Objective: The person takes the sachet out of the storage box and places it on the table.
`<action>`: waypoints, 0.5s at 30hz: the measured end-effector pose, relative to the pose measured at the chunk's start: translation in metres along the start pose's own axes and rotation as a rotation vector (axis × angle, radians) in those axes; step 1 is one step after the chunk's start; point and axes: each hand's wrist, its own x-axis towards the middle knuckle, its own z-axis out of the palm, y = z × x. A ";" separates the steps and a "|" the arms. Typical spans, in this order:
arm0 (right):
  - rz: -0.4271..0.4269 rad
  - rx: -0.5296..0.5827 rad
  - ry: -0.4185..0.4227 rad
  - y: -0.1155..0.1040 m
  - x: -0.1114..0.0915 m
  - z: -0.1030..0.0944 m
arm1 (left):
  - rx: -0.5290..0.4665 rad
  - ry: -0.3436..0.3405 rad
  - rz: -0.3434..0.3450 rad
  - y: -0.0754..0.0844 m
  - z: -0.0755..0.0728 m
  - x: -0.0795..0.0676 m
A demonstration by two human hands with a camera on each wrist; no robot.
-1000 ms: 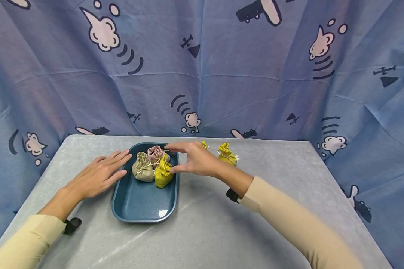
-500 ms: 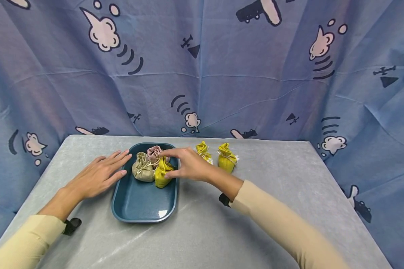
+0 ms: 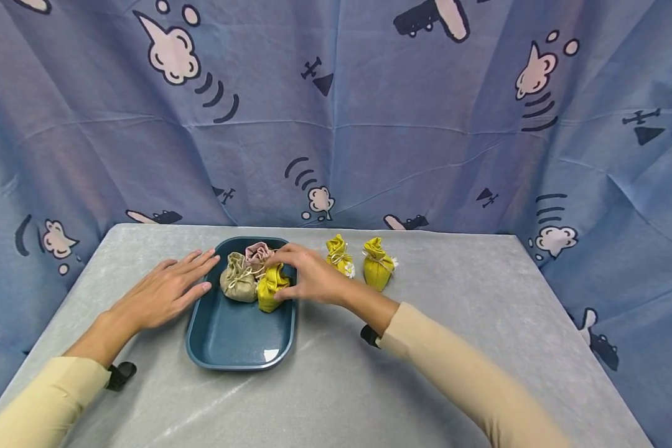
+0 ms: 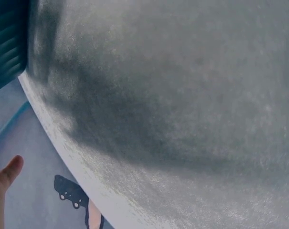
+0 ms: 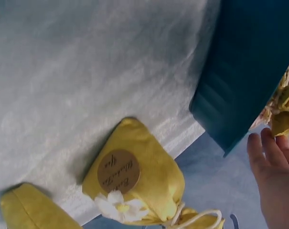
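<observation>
A blue tray [image 3: 241, 342] holds three small drawstring pouches: a beige pouch [image 3: 238, 283], a pink pouch [image 3: 257, 254] and a yellow pouch [image 3: 267, 292]. My right hand [image 3: 313, 274] reaches over the tray's right rim, thumb and fingers around the yellow pouch and partly covering it. At the left rim, my left hand [image 3: 168, 292] lies with straight fingers, the tips at the tray's edge. In the right wrist view, fingertips [image 5: 268, 143] are right at the yellow cloth beyond the tray wall [image 5: 244, 67].
Two more yellow pouches stand to the right of the tray: one pouch [image 3: 338, 254] with a white flower near the tray, another pouch [image 3: 378, 264] farther right. A grey cloth covers the table [image 3: 453, 311]. Behind it hangs a blue patterned curtain [image 3: 425, 124].
My right hand has moved slightly left and down onto the yellow pouch in the tray, whose top now sits lower. Both yellow pouches outside have come into fuller view. My left hand stays still.
</observation>
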 end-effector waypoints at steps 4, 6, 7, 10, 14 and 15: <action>-0.020 0.027 0.015 0.000 0.000 0.005 | 0.001 0.000 0.002 -0.001 0.000 0.000; -0.034 0.036 0.023 -0.001 0.001 0.007 | 0.002 0.000 0.003 -0.001 0.000 0.000; -0.041 0.037 0.024 -0.001 0.001 0.007 | 0.002 0.001 0.004 -0.001 0.000 0.000; -0.057 0.037 0.023 -0.002 0.002 0.010 | 0.003 0.003 0.005 -0.001 0.000 0.000; -0.059 0.026 0.026 -0.003 0.002 0.012 | 0.001 0.002 0.004 0.000 0.000 0.000; -0.056 0.030 0.029 -0.003 0.002 0.013 | 0.001 0.003 0.003 0.000 0.000 0.000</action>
